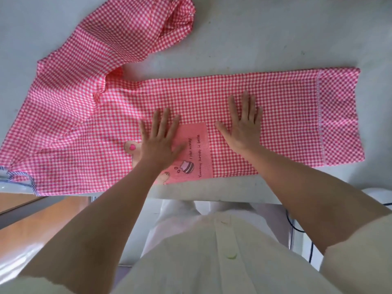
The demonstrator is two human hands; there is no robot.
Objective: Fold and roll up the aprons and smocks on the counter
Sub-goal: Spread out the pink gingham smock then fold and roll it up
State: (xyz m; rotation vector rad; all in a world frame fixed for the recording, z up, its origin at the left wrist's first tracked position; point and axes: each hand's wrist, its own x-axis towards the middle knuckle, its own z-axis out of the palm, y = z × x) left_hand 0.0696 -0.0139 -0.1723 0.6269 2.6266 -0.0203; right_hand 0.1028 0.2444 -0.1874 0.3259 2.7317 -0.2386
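Smock needs smoothing: my left hand and right hand press it, spread wide; I should push outward slowly.

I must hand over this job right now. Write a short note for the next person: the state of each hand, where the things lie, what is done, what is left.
The left hand is open and presses flat on the pink checked smock, partly over its pocket.
The right hand is open, flat on the smock, right of the pocket.
The smock lies on the grey counter.
Done: the body looks folded into a long strip.
Left: one sleeve lies loose at the far left. Fold it in, then roll up.
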